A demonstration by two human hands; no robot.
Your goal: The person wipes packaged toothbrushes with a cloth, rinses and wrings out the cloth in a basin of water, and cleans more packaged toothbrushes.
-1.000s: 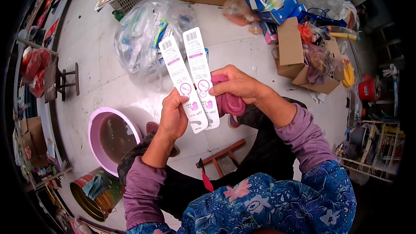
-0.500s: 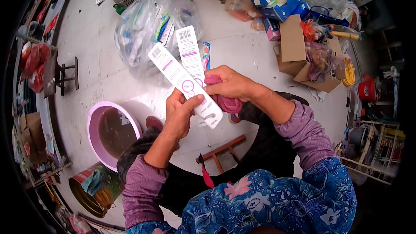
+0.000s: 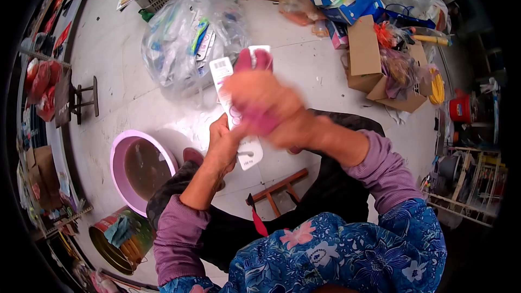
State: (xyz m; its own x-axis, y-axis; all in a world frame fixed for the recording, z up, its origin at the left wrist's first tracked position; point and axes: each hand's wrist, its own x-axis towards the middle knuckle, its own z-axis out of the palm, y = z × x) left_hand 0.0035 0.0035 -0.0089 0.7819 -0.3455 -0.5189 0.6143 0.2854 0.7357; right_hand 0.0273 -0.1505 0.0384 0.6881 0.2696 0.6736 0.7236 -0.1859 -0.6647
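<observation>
My left hand point(image 3: 221, 144) grips the lower part of the white printed packages point(image 3: 221, 71), which stand out upward from it. Over their middle lies my right hand point(image 3: 266, 106), blurred by motion, with a dark pink cloth point(image 3: 262, 61) bunched in and around its fingers. The cloth covers part of the packages. Beyond the hands, a clear plastic bag point(image 3: 173, 49) on the floor holds more packages.
A pink basin point(image 3: 115, 165) of murky water stands at left, above a tin point(image 3: 111, 252) with a teal rag. An open cardboard box point(image 3: 364, 49) is at right. A small wooden stool point(image 3: 279, 187) lies between the legs. Shelves line the left edge.
My right hand and the pink cloth have moved left and up across the packages. The packages, fanned apart half a second ago, are now more upright and partly covered.
</observation>
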